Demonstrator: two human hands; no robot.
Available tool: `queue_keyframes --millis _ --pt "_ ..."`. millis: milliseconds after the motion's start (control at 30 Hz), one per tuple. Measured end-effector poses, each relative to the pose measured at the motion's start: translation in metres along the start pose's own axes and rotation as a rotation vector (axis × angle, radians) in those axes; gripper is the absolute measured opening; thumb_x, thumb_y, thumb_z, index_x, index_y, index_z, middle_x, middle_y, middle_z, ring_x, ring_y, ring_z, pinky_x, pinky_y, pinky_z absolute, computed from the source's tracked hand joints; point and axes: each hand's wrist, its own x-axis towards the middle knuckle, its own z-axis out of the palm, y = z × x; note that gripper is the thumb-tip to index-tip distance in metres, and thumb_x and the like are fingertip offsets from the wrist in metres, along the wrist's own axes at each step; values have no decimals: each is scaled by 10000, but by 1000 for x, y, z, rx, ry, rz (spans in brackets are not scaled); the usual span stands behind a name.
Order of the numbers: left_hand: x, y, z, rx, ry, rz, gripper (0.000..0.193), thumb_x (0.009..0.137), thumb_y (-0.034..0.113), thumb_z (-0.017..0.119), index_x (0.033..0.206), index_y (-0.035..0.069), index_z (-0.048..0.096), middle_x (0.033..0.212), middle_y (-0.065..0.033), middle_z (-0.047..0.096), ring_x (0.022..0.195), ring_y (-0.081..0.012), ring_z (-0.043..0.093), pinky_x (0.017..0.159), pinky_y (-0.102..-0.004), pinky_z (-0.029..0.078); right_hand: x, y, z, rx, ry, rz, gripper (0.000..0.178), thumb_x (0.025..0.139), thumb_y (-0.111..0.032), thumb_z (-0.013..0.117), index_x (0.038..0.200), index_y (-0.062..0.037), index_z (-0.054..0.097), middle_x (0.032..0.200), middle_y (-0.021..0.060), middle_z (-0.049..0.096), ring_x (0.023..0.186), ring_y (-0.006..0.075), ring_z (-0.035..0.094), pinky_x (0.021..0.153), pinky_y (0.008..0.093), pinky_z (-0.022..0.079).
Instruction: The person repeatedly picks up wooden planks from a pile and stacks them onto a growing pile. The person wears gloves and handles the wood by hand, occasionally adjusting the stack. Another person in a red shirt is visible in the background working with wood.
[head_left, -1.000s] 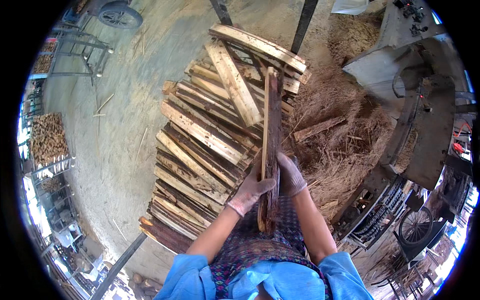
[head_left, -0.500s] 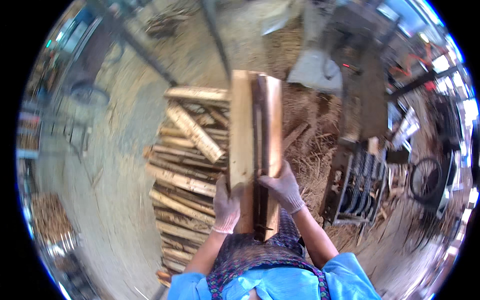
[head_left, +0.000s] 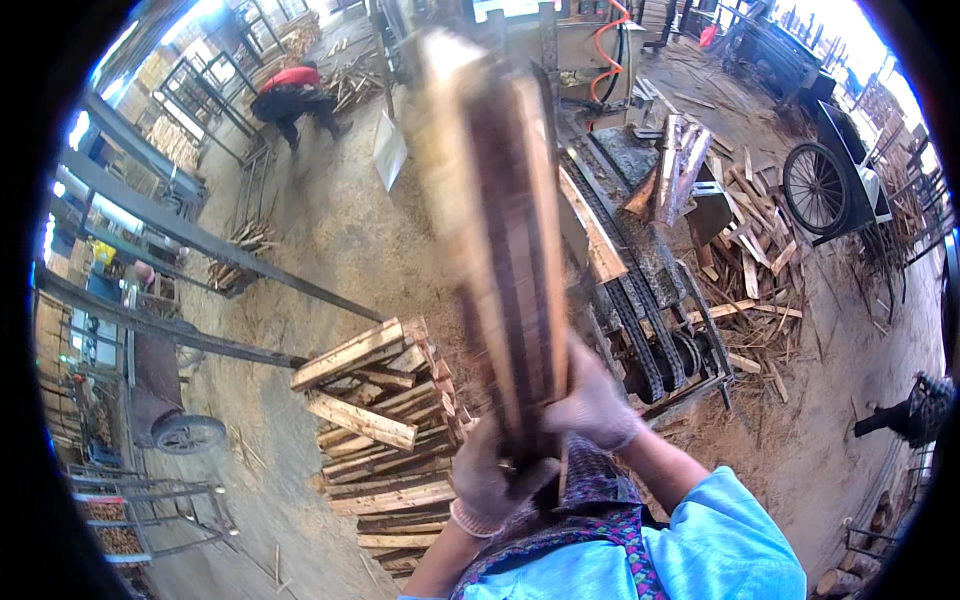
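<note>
Two gloved hands hold a bundle of long wooden planks, pale-edged with dark bark between, raised in front of my body. The bundle is blurred, most of all at its far end. My left hand is closed round the near end from the left, low down. Slightly higher, my right hand grips the right side, its thumb across the bark face. How many planks make up the bundle is hard to tell. To the left of my hands lies a stack of rough planks, with a few lying crosswise on top.
A chain conveyor machine stands right of the bundle, with a plank along it. Scrap wood litters the floor near a cart wheel. Metal bars cross at left. Far off, a person in red bends down.
My view has swung toward the machine and up, bringing the far person into sight. The held planks have risen and tilted, their far end swinging up. Both hands keep their hold.
</note>
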Motion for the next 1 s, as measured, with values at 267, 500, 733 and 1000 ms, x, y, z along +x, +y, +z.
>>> queue_keyframes --millis 267,500,733,1000 --pt "-29 -65 13 232 11 -115 682 820 257 840 1371 -20 550 1107 -165 688 821 -270 693 719 -359 571 54 -30 -189 -239 595 -13 636 803 -319 789 1233 88 556 981 142 712 902 161 687 773 289 571" --pt "-180 -155 -3 187 463 -813 530 947 117 638 1424 -51 478 1024 -84 647 746 -110 614 610 -264 519 193 23 -239 -717 389 390 918 729 -585 832 1184 170 576 1029 283 719 1002 311 717 917 384 553" --pt "-235 -119 10 -108 786 -1219 570 969 142 613 1473 -39 419 933 -25 570 670 -94 535 548 -249 465 319 80 -220 -1113 96 340 815 854 -630 666 1244 85 631 1162 286 700 1121 405 683 966 436 534" --pt "-225 -93 27 54 774 -1260 426 985 216 503 1301 -65 550 861 -56 521 705 -126 502 605 -295 441 314 121 -222 -1361 255 76 357 972 -293 568 1132 17 643 891 209 734 853 385 731 754 515 572"
